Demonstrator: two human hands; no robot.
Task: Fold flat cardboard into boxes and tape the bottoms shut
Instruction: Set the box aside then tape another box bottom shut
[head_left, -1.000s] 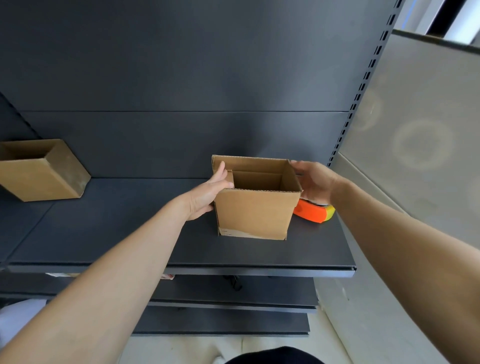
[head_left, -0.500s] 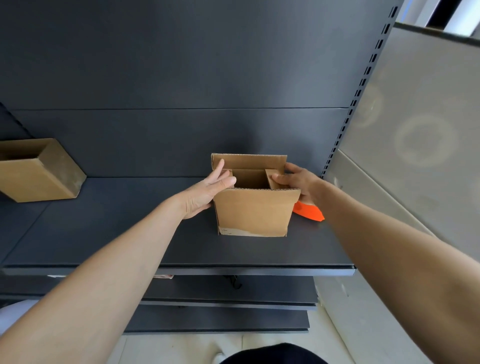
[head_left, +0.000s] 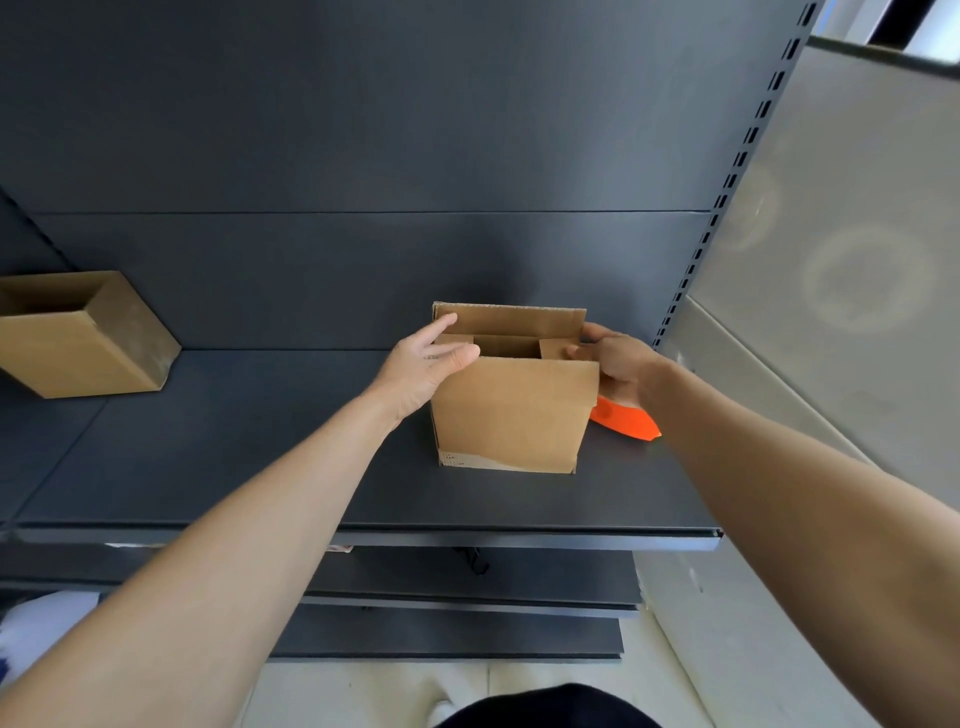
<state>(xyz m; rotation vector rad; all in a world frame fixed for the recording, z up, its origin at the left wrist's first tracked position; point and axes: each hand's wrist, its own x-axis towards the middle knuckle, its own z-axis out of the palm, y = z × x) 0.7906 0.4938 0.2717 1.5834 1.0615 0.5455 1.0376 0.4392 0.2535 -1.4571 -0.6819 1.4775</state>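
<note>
Cardboard box (head_left: 511, 410) stood upright on the dark shelf (head_left: 260, 457), near its right end. Your left hand (head_left: 421, 369) pressed straight fingers against the left flap; your right hand (head_left: 621, 366) curled round the right flap. An orange object (head_left: 623, 423) lay just beside the box.

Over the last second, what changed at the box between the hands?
The right hand moved from the outer right side of the box to its top and pushed the right flap inward. The left hand stayed on the left flap. The box, the orange object beside it and the second box at left kept their places.
</note>
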